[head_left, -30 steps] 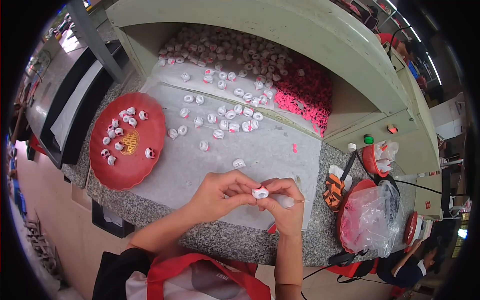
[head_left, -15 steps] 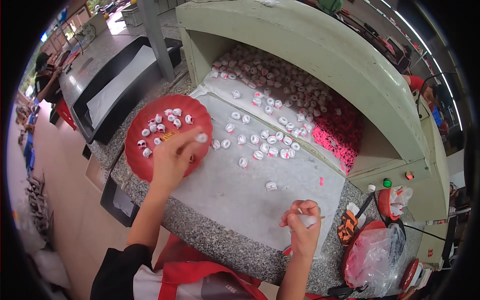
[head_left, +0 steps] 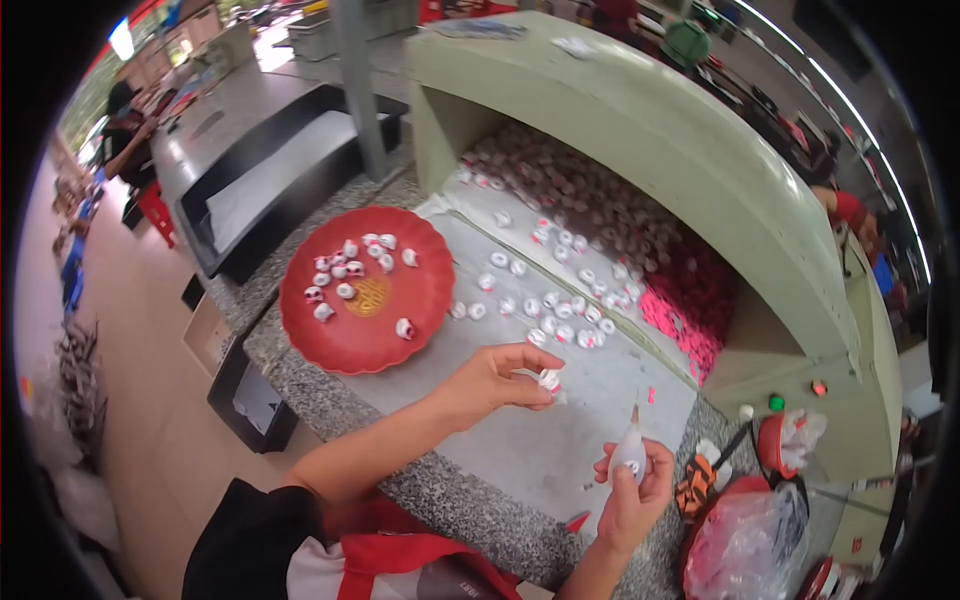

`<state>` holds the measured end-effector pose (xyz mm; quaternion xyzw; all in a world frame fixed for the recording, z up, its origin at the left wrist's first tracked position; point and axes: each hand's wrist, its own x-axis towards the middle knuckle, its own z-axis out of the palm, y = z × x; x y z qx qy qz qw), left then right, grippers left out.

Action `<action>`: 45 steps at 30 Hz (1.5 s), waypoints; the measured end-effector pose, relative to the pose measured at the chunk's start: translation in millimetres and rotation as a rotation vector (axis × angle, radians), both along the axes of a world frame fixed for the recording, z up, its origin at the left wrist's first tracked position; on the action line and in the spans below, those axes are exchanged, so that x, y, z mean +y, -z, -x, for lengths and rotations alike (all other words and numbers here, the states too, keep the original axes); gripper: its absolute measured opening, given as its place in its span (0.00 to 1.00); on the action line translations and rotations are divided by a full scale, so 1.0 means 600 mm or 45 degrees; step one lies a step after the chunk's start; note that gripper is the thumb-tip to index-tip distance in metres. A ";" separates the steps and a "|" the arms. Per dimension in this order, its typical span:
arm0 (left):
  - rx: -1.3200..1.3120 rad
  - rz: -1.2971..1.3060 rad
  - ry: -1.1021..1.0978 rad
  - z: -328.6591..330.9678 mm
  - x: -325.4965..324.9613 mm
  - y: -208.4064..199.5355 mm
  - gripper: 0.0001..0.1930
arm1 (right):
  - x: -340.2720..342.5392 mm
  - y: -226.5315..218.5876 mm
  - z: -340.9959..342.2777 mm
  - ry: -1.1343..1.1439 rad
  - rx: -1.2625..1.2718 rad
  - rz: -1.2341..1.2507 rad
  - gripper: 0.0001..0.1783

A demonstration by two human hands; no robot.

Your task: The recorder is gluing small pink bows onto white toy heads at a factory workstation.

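The granite worktop (head_left: 330, 385) carries a grey mat (head_left: 560, 420), and a red plate (head_left: 366, 290) sits near its left edge. Above the mat's middle, the left hand (head_left: 495, 380) pinches a small white ring piece (head_left: 549, 379) in its fingers. Near the front edge, the right hand (head_left: 632, 490) is clenched around a small squeeze bottle (head_left: 629, 450), nozzle up.

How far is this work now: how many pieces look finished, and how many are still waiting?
About a dozen small white pieces lie on the red plate; these look done. The left hand pinches one piece, and the right hand holds a small squeeze bottle. Far more pieces wait on the grey mat and heaped inside the green hood.
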<state>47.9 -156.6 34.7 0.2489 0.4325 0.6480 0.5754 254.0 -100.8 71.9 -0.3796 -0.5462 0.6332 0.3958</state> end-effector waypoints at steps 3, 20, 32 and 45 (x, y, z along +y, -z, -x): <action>-0.421 -0.055 0.056 -0.041 0.001 -0.047 0.10 | -0.008 -0.004 -0.004 0.193 0.092 -0.095 0.16; 0.216 -0.372 -0.187 -0.080 0.003 -0.024 0.16 | -0.028 -0.004 0.004 0.192 -0.268 -1.058 0.15; 0.318 -0.412 -0.203 -0.079 0.004 -0.023 0.16 | -0.027 -0.002 0.003 0.153 -0.275 -1.063 0.14; 0.460 -0.383 -0.221 -0.074 0.003 -0.025 0.17 | -0.025 -0.008 0.000 0.129 -0.302 -1.133 0.13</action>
